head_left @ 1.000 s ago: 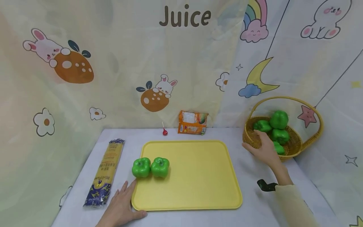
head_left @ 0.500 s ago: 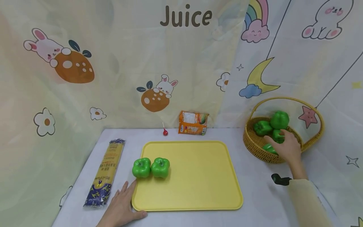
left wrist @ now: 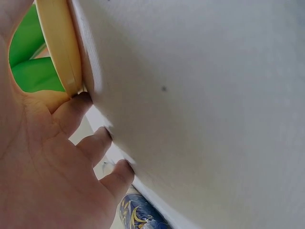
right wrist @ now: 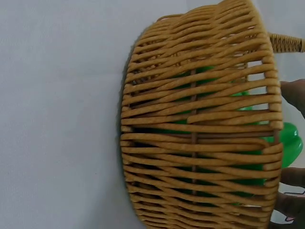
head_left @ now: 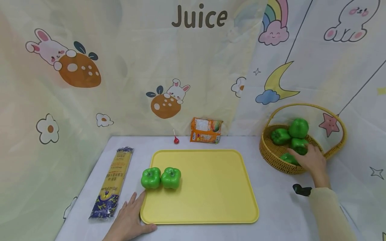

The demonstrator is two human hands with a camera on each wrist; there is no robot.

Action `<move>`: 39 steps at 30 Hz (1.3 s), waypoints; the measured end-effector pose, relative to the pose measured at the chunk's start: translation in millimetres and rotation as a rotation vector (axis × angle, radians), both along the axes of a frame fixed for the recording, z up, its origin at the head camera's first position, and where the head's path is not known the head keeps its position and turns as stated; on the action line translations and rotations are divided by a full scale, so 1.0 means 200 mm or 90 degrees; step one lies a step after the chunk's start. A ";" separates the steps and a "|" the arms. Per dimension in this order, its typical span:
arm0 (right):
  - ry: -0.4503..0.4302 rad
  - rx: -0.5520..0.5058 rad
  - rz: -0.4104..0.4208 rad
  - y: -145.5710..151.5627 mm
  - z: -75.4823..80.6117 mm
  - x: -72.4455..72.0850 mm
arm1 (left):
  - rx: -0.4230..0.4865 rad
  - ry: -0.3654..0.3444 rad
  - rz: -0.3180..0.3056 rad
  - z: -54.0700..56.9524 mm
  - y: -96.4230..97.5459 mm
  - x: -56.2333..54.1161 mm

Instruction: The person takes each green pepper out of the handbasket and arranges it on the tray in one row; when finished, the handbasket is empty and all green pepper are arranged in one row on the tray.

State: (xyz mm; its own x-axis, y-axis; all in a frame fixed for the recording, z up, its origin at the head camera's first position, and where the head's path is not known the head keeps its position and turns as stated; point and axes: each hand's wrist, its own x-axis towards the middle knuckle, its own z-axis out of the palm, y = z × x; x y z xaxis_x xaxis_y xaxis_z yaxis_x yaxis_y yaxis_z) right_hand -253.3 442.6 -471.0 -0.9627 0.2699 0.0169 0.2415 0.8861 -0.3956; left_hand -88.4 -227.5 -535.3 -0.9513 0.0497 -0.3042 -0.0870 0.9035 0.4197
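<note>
My left hand (head_left: 128,217) rests at the near left corner of a yellow tray (head_left: 211,194), fingers spread along the side and thumb at the front edge. In the left wrist view the fingertips touch the white tabletop beside the tray rim (left wrist: 64,52). Two green bell peppers, a left one (head_left: 151,178) and a right one (head_left: 171,178), sit together on the tray's left side. Over a wicker basket (head_left: 275,160), my right hand (head_left: 315,164) grips a green bell pepper (head_left: 298,145) between thumb and fingers. The basket wall (right wrist: 200,119) partly hides the peppers in the right wrist view.
Other peppers in the basket are a top one (head_left: 298,128), a left one (head_left: 280,136) and a front one (head_left: 288,158). The basket's handle (head_left: 342,134) arches over it. A spaghetti packet (head_left: 111,184), a red lollipop (head_left: 176,140) and an orange snack packet (head_left: 206,130) lie around the tray.
My right hand has moved right from the basket's left side and closed in on the middle pepper. The left hand and the peppers on the tray have stayed put.
</note>
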 end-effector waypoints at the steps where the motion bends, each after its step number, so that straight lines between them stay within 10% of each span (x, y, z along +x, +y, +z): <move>1: -0.006 0.005 -0.001 0.01 -0.01 0.00 | 0.000 0.001 -0.001 0.00 0.00 0.00; 39: -0.154 0.054 0.095 0.02 -0.02 -0.05 | 0.002 -0.014 0.011 -0.01 0.00 0.00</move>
